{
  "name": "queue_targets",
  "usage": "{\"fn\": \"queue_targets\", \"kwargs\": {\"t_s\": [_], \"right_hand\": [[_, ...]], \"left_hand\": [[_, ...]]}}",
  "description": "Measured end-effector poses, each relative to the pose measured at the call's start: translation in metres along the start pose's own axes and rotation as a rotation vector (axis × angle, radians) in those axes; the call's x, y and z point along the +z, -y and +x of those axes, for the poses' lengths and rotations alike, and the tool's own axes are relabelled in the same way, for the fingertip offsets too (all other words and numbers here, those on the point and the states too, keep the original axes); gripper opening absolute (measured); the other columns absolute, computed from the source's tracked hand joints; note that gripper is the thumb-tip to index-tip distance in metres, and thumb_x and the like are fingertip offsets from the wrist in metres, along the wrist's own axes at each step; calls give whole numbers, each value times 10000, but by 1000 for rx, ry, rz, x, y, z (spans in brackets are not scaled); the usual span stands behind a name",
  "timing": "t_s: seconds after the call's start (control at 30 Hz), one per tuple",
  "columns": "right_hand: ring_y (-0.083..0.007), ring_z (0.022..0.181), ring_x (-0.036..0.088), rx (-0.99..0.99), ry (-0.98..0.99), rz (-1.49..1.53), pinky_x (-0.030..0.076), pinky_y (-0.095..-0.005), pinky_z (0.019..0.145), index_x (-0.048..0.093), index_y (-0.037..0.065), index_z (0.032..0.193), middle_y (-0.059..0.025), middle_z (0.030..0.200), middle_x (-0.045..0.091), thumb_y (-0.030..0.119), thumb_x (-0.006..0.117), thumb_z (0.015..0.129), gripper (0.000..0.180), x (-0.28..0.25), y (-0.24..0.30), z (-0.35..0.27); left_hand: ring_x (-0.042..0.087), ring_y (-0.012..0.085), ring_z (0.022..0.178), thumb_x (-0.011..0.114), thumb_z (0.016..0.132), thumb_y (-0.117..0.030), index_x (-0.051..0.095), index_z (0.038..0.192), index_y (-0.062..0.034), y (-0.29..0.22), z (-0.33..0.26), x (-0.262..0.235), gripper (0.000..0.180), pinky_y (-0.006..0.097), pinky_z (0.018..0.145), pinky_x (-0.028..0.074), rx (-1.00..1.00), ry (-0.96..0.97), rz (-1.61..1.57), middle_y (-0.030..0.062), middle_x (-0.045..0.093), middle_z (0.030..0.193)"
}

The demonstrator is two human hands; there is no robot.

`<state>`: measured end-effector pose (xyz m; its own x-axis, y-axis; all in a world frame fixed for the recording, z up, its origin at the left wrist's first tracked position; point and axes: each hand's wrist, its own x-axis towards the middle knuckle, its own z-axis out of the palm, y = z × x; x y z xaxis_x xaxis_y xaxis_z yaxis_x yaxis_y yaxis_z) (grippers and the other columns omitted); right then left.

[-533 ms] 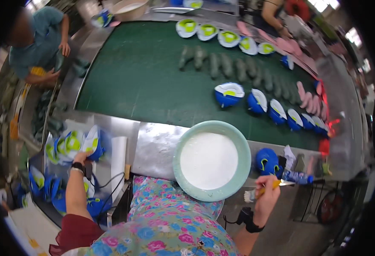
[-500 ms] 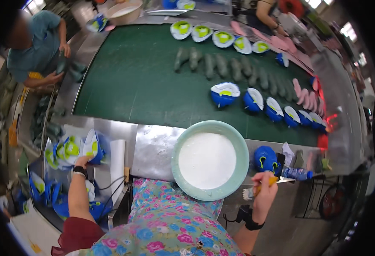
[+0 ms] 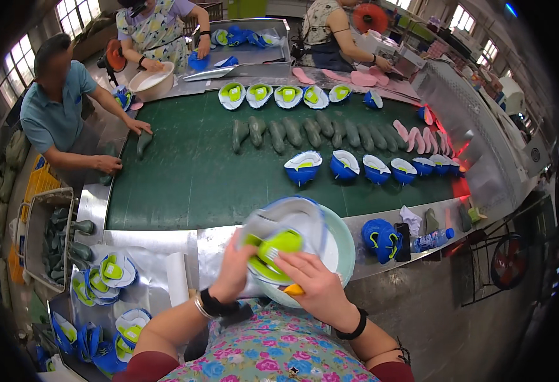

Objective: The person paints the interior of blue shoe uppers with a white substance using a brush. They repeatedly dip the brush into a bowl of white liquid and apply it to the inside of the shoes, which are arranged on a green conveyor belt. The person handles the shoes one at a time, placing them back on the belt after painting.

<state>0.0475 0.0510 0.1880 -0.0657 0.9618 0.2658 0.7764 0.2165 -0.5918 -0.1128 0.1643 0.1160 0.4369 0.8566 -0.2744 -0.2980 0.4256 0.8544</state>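
Note:
A shoe upper (image 3: 286,216), white with a lime inside and blurred by motion, is held over the pale green basin (image 3: 348,251) of white liquid. My left hand (image 3: 230,270) grips its left edge. My right hand (image 3: 321,290) has its fingers against the lime part, and the yellow handle of a brush (image 3: 293,290) shows under its palm; the bristles are hidden. More shoe uppers (image 3: 111,270) in blue, white and lime are piled on the metal table at the left.
Across the green conveyor belt (image 3: 184,159) run rows of blue uppers (image 3: 302,167), dark green shoe lasts (image 3: 292,132) and pink insoles (image 3: 413,137). A co-worker (image 3: 63,108) at the left sets a last on it. A bottle (image 3: 433,239) and a blue shoe (image 3: 381,240) lie at right.
My left hand has brought an upper from the left pile to over the basin. My right hand, with the brush, has moved left to meet it. The co-worker's last now stands on the belt.

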Motion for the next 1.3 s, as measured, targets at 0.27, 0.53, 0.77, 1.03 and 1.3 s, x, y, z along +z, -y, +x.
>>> {"fn": "queue_targets", "kwargs": {"t_s": [0.27, 0.53, 0.77, 1.03, 1.3], "right_hand": [[-237, 1033, 642, 27, 65, 242, 554, -344, 815, 693, 97, 1115, -58, 1155, 677, 123, 757, 757, 364, -17, -9, -31], [-275, 1054, 614, 190, 201, 539, 481, -353, 938, 699, 78, 1020, -105, 1069, 685, 166, 680, 858, 185, -7, -24, -43], [-330, 709, 617, 880, -281, 166, 485, -415, 651, 691, -10, 823, -157, 756, 629, 354, 708, 855, 366, 14, -115, -62], [-294, 760, 685, 692, -181, 216, 532, -344, 705, 720, -14, 817, -174, 854, 701, 139, 800, 711, 203, 78, -153, -64], [-170, 848, 696, 598, -271, 467, 536, -264, 771, 729, -1, 987, -106, 942, 732, 47, 769, 775, 221, 22, -112, -46]], "left_hand": [[478, 208, 1278, 600, 941, -121, 318, 1475, -57, -1, -32, -13, 608, 409, 1080, 377, -256, 444, -105, 103, 476, 1408], [442, 179, 1259, 642, 903, -79, 165, 1495, -18, 32, -68, -58, 762, 349, 1063, 374, 20, 218, 421, 125, 422, 1387], [550, 145, 1092, 672, 884, -98, 509, 1309, -3, 23, -102, -80, 465, 301, 966, 436, -413, 444, 598, 77, 608, 1194], [550, 177, 1160, 636, 906, -55, 439, 1400, -11, 17, -82, -106, 533, 327, 1016, 436, -712, 483, 218, 83, 570, 1299], [561, 192, 1163, 549, 971, -82, 443, 1384, -46, 59, -39, -92, 428, 363, 971, 484, -558, 235, -16, 76, 565, 1301]]}}
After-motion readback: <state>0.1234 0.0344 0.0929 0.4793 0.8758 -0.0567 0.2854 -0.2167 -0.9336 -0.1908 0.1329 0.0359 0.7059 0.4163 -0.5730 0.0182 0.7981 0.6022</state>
